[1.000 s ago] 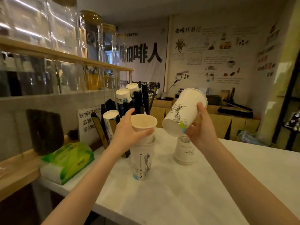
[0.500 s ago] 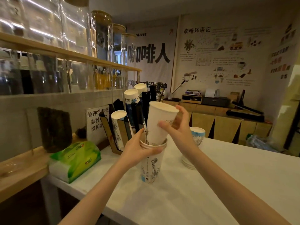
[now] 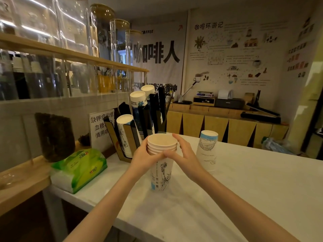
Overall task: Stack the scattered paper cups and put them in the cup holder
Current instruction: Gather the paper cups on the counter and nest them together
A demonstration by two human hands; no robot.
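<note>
A stack of several nested white paper cups (image 3: 161,173) with a line drawing stands upright on the white counter (image 3: 227,198). My left hand (image 3: 143,158) grips the stack's upper part from the left. My right hand (image 3: 183,152) wraps it from the right, just under the rims. An upside-down stack of cups (image 3: 207,151) with a blue band stands to the right, apart from my hands. The black and brown cup holder (image 3: 139,123) stands behind at the counter's back, with tilted cup stacks in its slots.
A green tissue pack (image 3: 78,169) lies at the counter's left end. A white sign (image 3: 100,125) leans beside the holder. Glass jars fill the wooden shelves on the left. Brown cabinets with a scale and black devices line the far wall.
The cup in my right hand has gone down fully into the stack. My right hand now holds the stack together with the left.
</note>
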